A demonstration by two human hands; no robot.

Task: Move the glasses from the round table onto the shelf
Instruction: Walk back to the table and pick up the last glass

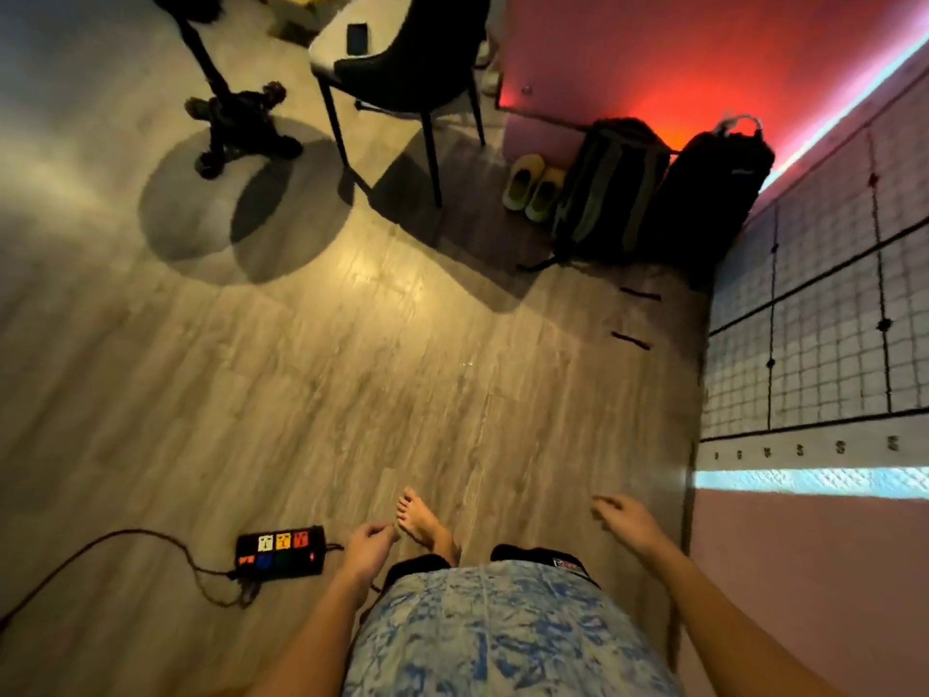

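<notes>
Neither grip holds anything: the left hand [369, 545] hangs loosely curled and the right hand [626, 520] is spread open above the wooden floor [352, 369]. No glasses show; of the table [342, 30] only a pale corner appears, with a dark phone [358, 38] on it. On the right wall [804, 344] runs a row of small marks too blurred to read, and two closed backpacks [663, 193] stand beside green shoes [533, 186].

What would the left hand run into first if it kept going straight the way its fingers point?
Probably the bare foot: the left hand points up-right toward it, though the foot lies lower on the wooden floor, so depth is unclear.
</notes>
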